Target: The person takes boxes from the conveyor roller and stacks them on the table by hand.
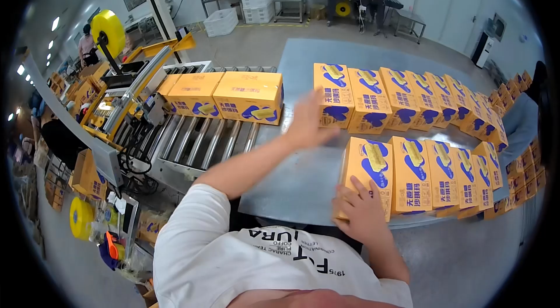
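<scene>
My left hand (pixel 308 120) reaches forward, slightly blurred, its fingers stretched out beside the left end of the back row. The nearest thing to it is a yellow-orange carton (pixel 333 95) with blue print; whether they touch I cannot tell. My right hand (pixel 363 210) lies with spread fingers against the lower left part of the first carton (pixel 368 165) in the front row. More cartons of the same kind (pixel 411 171) stand upright side by side to the right. Both rows stand on a grey metal table (pixel 280 177).
To the left, a roller conveyor (pixel 207 142) carries larger yellow cartons (pixel 248 95) end to end at a taping machine (pixel 134 89) with a yellow tape roll (pixel 108 34). More cartons (pixel 525 177) are stacked past the table's right end. White crates (pixel 256 4) stand by the back wall.
</scene>
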The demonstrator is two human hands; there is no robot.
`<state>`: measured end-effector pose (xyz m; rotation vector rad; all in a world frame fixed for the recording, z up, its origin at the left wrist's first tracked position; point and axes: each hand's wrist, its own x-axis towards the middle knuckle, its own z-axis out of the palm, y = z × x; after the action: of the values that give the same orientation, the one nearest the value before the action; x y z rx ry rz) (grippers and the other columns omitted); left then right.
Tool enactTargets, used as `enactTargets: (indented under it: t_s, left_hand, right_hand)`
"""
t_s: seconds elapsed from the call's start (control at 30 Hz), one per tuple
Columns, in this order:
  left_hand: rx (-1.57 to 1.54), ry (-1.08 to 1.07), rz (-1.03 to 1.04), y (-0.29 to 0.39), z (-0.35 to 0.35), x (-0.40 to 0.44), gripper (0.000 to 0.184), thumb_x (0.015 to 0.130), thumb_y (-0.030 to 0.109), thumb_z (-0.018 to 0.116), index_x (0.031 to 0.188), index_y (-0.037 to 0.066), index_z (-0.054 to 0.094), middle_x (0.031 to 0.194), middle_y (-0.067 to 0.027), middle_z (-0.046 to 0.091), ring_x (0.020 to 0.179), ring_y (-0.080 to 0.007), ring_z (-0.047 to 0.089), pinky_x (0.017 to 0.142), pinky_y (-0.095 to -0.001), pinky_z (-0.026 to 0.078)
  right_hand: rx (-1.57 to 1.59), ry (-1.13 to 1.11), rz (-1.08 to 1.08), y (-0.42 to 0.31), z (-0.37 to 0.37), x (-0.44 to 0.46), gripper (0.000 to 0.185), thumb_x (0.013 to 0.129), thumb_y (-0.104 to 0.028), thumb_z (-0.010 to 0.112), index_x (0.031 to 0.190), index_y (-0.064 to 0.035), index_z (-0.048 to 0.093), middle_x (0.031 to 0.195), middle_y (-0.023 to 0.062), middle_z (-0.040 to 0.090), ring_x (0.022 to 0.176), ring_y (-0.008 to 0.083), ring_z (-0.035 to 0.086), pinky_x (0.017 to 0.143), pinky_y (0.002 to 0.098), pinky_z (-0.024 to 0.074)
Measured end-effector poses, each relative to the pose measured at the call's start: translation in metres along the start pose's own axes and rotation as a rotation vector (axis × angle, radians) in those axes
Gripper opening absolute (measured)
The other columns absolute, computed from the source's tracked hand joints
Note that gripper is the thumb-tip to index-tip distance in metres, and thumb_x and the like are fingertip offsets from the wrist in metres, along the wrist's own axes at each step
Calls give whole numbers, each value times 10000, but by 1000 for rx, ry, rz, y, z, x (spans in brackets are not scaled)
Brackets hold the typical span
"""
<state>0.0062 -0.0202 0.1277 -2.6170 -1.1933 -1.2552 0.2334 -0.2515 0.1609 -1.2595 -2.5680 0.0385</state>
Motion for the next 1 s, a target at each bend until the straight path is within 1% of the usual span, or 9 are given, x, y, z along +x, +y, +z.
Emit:
enactTargets:
  t_s: [0.07, 0.2, 0.4, 0.53, 0.6, 0.73, 0.77, 0.87, 1.0]
  left_hand:
    - [84, -60, -156, -63, -32, 54, 685, 881, 534, 725, 1362, 62, 601, 1450, -191, 549, 1356, -361, 485, 1135, -516, 366]
    - [343, -241, -425, -165, -69, 49, 586, 929, 458, 672, 1352, 60, 593, 1442, -194, 549, 1361, -368, 483, 1169, -569, 308]
    - [271, 59, -96, -77, -87, -34, 575, 861, 428, 717, 1292, 70, 587, 1399, -174, 536, 1434, -379, 402, 1227, -622, 141]
    - [134, 289, -223, -59, -100, -107, 502, 903, 298, 686, 1329, 67, 560, 1528, -198, 398, 1474, -396, 333, 1229, -559, 183]
    - [30, 512, -484, -56, -82, -133, 556, 917, 219, 651, 1426, 64, 490, 1589, -200, 312, 1494, -379, 303, 1230, -512, 218]
    - [-1074, 561, -773, -54, -71, -140, 904, 874, 86, 571, 1626, 60, 70, 1628, -158, 237, 1502, -298, 282, 1224, -413, 270]
    - [-1065, 548, -722, -59, -68, -140, 844, 876, 86, 560, 1617, 66, 156, 1573, -192, 322, 1444, -325, 380, 1180, -428, 355]
    - [-1149, 370, -729, -56, -67, -137, 842, 857, 125, 558, 1614, 56, 195, 1582, -175, 332, 1492, -282, 307, 1207, -396, 286]
    - [-1539, 121, -759, 1, -56, -122, 855, 848, 157, 581, 1596, 78, 175, 1519, -226, 402, 1407, -359, 467, 1116, -475, 483]
  right_hand:
    - [-12, 43, 57, 6, -4, -6, 457, 774, -408, 817, 1163, -197, 701, 1480, 5, 544, 1437, 335, 426, 1170, 637, 283]
    - [-33, 48, 70, 3, -4, -10, 467, 765, -429, 823, 1157, -204, 704, 1477, 13, 552, 1426, 339, 439, 1164, 638, 287]
    - [-3, 110, 103, 4, -3, -6, 562, 736, -497, 829, 1193, -190, 712, 1459, 69, 567, 1388, 350, 480, 1148, 617, 305]
    - [1, 147, 131, 5, 2, -5, 646, 714, -521, 832, 1243, -172, 707, 1440, 128, 575, 1372, 360, 493, 1158, 591, 294]
    - [-11, 145, 123, 5, 2, -6, 659, 712, -532, 831, 1245, -166, 707, 1434, 129, 581, 1362, 355, 503, 1148, 593, 307]
    - [-31, 176, 125, 5, 4, -5, 670, 708, -555, 826, 1234, -156, 711, 1413, 111, 597, 1341, 344, 520, 1119, 588, 343]
    - [-37, 186, 126, 5, 5, -6, 681, 704, -560, 826, 1235, -150, 710, 1405, 112, 601, 1336, 345, 523, 1113, 582, 348]
    - [-39, 245, 140, 8, 11, -7, 731, 692, -582, 822, 1248, -123, 697, 1372, 119, 616, 1317, 345, 532, 1099, 565, 355]
    - [-7, 266, 149, 9, 8, -7, 831, 672, -666, 800, 1255, -87, 677, 1340, 137, 625, 1302, 354, 537, 1093, 555, 356]
